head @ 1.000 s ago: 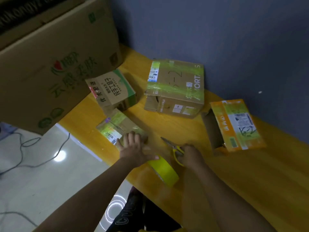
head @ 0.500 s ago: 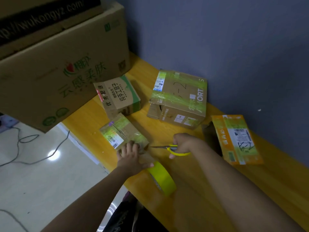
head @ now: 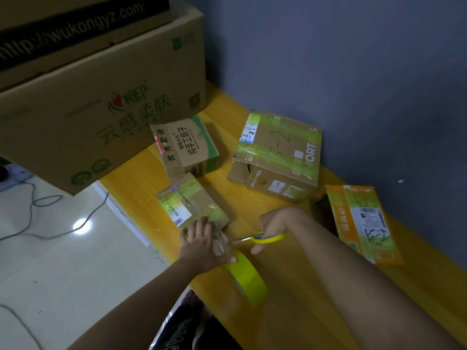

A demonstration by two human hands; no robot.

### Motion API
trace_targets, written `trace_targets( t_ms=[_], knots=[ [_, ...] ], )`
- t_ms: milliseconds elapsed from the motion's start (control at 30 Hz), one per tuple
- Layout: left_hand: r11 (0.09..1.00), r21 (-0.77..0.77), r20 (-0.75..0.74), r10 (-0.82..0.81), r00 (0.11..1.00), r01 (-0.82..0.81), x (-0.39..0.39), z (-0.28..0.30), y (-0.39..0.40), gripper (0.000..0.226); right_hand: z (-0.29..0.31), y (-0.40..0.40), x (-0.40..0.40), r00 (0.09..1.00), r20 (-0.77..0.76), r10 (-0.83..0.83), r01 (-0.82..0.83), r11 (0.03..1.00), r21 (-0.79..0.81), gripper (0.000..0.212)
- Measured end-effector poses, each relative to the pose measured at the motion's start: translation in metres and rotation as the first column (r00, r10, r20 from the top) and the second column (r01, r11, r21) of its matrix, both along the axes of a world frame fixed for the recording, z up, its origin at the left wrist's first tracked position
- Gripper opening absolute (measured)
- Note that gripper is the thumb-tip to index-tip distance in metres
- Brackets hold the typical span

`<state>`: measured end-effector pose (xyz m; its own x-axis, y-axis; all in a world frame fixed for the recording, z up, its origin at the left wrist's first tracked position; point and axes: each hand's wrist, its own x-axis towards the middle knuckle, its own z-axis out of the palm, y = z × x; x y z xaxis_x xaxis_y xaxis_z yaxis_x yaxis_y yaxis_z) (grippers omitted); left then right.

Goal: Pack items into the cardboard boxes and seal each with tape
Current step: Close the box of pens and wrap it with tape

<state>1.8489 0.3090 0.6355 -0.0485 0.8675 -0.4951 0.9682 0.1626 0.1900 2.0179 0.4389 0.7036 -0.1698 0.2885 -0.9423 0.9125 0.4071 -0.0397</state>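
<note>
Scissors (head: 262,238) now reach the stretched tape, right hand (head: 274,223) gripping their handles; left hand (head: 202,245) presses flat on the light small box (head: 192,205); thin, sticky tape needs holding taut.

My left hand (head: 202,242) lies palm down with its fingers spread and straight, the fingertips pressing forward and the thumb stretched out to the right, my bare left forearm running back toward the lower left. My right hand (head: 274,226) is curled in a closed grip, knuckles up, one fingertip poking out below, and my right forearm slants back to the lower right.
</note>
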Motion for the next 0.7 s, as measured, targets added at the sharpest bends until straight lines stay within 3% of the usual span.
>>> trace_targets(
  t_ms=[333,467,567,700],
  knots=[
    [1.000,0.016,-0.015,-0.017,1.000,0.017,-0.001,-0.005,-0.002,0.159,-0.020,0.012,-0.021,0.994,0.021,0.111,-0.108,0.989,-0.104,0.060],
    [1.000,0.024,0.004,-0.008,1.000,0.008,-0.001,-0.008,-0.002,0.159,-0.028,0.013,-0.022,0.994,-0.035,0.100,-0.102,0.994,-0.051,0.066],
    [0.999,0.036,0.005,-0.004,1.000,0.003,-0.002,-0.007,-0.002,0.159,-0.030,0.014,-0.020,0.991,-0.107,0.075,-0.073,0.997,0.017,0.050],
    [0.999,0.036,0.002,-0.004,1.000,0.004,-0.002,-0.007,-0.003,0.158,-0.032,0.012,-0.016,0.981,-0.177,0.076,-0.066,0.996,0.062,0.047]
  ],
)
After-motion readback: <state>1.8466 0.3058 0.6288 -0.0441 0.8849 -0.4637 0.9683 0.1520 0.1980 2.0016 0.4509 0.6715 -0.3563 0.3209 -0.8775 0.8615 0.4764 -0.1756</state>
